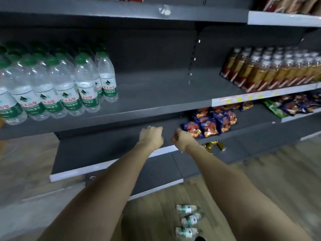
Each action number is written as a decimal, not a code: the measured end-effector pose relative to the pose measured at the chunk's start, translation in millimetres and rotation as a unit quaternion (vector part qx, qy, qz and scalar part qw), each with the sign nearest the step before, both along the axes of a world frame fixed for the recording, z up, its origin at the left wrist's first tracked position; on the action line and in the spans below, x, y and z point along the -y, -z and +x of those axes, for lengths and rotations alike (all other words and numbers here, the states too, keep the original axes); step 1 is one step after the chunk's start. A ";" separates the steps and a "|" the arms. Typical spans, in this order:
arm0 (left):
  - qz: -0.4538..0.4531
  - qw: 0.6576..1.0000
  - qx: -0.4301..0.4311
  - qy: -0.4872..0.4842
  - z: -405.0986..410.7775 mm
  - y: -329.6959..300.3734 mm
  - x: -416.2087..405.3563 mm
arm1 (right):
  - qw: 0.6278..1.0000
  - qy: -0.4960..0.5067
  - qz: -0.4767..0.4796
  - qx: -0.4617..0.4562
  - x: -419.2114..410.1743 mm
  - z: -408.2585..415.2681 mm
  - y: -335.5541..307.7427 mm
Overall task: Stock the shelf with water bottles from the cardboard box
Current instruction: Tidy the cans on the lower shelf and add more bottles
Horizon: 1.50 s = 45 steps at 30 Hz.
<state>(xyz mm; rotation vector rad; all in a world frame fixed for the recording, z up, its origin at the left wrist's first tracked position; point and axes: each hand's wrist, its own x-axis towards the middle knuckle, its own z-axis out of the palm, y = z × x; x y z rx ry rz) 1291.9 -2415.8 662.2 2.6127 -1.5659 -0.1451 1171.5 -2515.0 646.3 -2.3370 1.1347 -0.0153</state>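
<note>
Several green-capped water bottles (pixel 57 84) stand in rows on the left part of the dark grey shelf (pixel 156 94). Its middle stretch is bare. Three more water bottles (pixel 190 220) lie on the wooden floor below my arms. My left hand (pixel 152 136) reaches out just under that shelf's front edge with curled fingers and nothing in it. Beside it, my right hand (pixel 183 139) shows only its back; the fingers are hidden, with a blurred reddish patch at them. The cardboard box is out of view.
Amber drink bottles (pixel 271 70) fill the right end of the same shelf. Snack bags (pixel 210 126) lie on the shelf below, close to my right hand. Small gold items (pixel 215 145) sit lower down. Another shelf (pixel 121 9) runs overhead.
</note>
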 end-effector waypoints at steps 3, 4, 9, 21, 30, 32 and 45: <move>0.026 1.000 -0.009 0.015 -32.9 23.8 7.3 | 1.000 0.022 0.016 -0.015 4.7 -34.8 24.4; 0.035 0.999 -0.007 0.021 -44.7 30.8 10.7 | 0.999 0.027 0.025 -0.025 6.4 -46.5 33.1; 0.080 0.996 -0.020 0.044 -110.3 67.0 31.0 | 0.994 0.051 0.081 -0.045 19.6 -110.3 79.0; 0.229 0.966 -0.081 0.090 -255.4 174.2 75.1 | 0.969 0.130 0.195 -0.071 29.9 -273.0 213.7; 0.306 0.934 -0.142 0.120 -293.4 281.2 115.3 | 0.916 0.272 0.278 -0.102 16.0 -323.2 313.0; 0.316 0.926 -0.147 0.142 -294.1 319.0 125.4 | 0.898 0.308 0.295 -0.105 14.0 -324.9 343.6; 0.402 0.857 -0.086 0.311 -245.9 538.8 144.9 | 0.820 0.446 0.349 -0.086 9.1 -275.1 530.9</move>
